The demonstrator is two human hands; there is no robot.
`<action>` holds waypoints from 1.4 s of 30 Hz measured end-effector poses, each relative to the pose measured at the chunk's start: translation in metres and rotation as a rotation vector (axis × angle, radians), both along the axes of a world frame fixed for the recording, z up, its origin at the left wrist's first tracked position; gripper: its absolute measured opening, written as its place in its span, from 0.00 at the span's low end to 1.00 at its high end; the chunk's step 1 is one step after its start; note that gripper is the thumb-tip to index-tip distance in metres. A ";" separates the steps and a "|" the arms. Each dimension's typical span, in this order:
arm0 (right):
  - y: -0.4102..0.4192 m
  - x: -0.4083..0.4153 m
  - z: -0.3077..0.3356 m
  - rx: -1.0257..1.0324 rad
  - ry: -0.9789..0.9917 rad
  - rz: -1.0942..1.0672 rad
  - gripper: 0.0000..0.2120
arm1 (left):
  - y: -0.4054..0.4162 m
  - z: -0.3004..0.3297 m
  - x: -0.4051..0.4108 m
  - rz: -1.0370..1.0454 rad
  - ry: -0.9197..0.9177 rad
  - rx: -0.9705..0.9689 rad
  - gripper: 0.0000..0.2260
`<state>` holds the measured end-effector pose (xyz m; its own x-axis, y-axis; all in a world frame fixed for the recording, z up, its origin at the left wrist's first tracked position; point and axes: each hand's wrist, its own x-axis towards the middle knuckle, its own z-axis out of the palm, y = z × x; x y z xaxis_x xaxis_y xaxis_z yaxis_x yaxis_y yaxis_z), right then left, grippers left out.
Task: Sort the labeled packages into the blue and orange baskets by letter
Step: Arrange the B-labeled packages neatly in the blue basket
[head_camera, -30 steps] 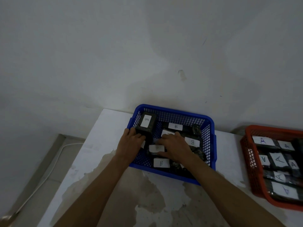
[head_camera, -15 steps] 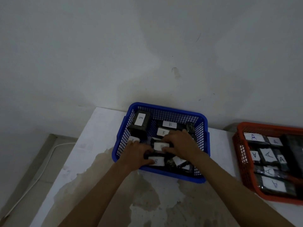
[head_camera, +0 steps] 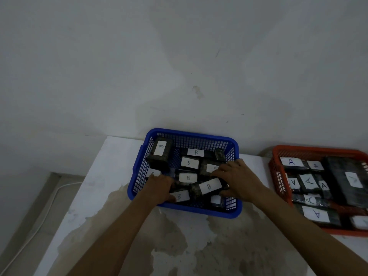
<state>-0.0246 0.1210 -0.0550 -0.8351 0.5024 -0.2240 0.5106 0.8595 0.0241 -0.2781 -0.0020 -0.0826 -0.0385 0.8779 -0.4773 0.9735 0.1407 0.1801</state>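
While both hands reach into the blue basket (head_camera: 185, 209) of B packages, the left hand (head_camera: 159, 188) resting on one and the right hand (head_camera: 238, 181) gripping a tilted B package (head_camera: 208, 187), tidying seems underway; next, settle it flat.

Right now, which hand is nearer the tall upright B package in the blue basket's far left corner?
Left. The left hand lies just below the upright package in the blue basket; the right hand is across the basket, at its right side.
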 end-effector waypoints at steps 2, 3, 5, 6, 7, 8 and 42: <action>0.003 0.002 0.004 0.006 0.033 -0.039 0.30 | -0.002 0.000 -0.008 0.065 -0.036 -0.012 0.22; 0.003 0.002 0.005 0.008 0.042 -0.053 0.31 | -0.004 0.000 -0.013 0.097 -0.068 -0.028 0.22; 0.000 -0.001 0.005 -0.007 0.052 -0.065 0.31 | -0.007 0.003 -0.022 0.126 -0.117 -0.048 0.22; -0.004 -0.005 0.005 -0.028 0.056 -0.062 0.31 | -0.008 0.005 -0.027 0.131 -0.127 -0.045 0.21; -0.009 -0.009 0.003 -0.054 0.061 -0.053 0.32 | -0.010 0.007 -0.033 0.139 -0.122 -0.035 0.21; -0.015 -0.014 0.000 -0.073 0.066 -0.041 0.32 | -0.012 0.010 -0.039 0.143 -0.091 -0.018 0.21; -0.052 -0.048 -0.052 -0.218 0.217 -0.198 0.27 | -0.025 0.017 -0.036 -0.368 0.387 0.348 0.16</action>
<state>-0.0727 0.0693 -0.1069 -0.7660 0.6194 -0.1720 0.6411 0.7164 -0.2754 -0.3145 -0.0268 -0.0658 0.1828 0.9677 -0.1734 0.9508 -0.2189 -0.2192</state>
